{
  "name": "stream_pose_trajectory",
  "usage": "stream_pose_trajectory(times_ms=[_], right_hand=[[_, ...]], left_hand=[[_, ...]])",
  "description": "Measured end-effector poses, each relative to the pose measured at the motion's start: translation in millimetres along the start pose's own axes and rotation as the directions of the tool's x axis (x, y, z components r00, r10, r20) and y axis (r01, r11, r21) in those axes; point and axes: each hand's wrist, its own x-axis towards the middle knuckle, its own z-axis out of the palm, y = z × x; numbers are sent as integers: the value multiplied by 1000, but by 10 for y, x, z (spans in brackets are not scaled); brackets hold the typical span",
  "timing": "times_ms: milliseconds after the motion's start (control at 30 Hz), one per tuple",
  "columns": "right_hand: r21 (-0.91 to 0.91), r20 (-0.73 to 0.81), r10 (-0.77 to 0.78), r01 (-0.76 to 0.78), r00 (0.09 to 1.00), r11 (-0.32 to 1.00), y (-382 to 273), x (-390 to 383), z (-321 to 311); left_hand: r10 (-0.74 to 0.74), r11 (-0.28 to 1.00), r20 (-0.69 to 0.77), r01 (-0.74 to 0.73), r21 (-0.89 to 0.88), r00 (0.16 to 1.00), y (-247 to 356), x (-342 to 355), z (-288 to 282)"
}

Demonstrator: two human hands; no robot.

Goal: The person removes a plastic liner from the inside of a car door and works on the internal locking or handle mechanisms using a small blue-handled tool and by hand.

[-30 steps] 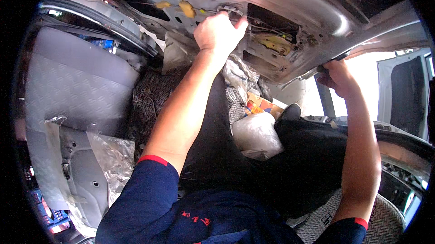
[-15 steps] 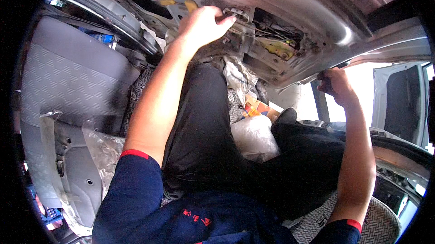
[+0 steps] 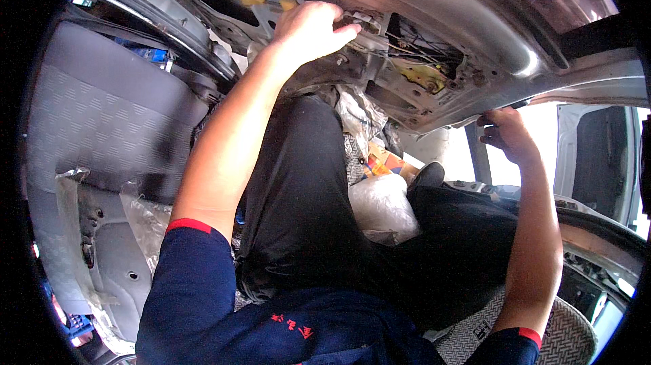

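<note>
Running across the chest of the navy shirt (image 3: 203, 290) is red lettering (image 3: 293, 325); any print on the orange box (image 3: 388, 159) is too small to read. The left hand (image 3: 313, 29) is half open, thumb apart from its bent fingers, gripping nothing visible, just beside a pale fitting (image 3: 367, 22) on the silver vehicle panel (image 3: 447, 15) ahead. The right hand (image 3: 508, 136) curls its fingers at the panel's lower right edge; its grip cannot be told. Compared with a second ago, the left hand sits farther left, exposing more fitting; the right stays put.
</note>
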Motion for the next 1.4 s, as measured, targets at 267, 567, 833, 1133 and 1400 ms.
stream_pose_trajectory(times_ms=[267, 567, 833, 1133, 1400], right_hand=[[-39, -28, -72, 71, 997, 997, 63, -28, -49], [-113, -95, -33, 22, 995, 993, -29, -30, 36], [-106, -67, 16, -23, 998, 994, -49, -13, 7], [-8, -105, 146, -147, 984, 989, 6, 114, 113], [28, -109, 124, -122, 986, 992, 122, 157, 53]], left_hand=[[-100, 994, 43, 98, 44, 994, 203, -91, -58], [-119, 992, -40, 117, -36, 992, 444, -177, 110], [-191, 982, -36, 191, -5, 981, 519, -156, 147], [-234, 972, -51, 233, -28, 971, 542, -177, 160], [-228, 970, 67, 232, -76, 971, 659, -265, 244]])
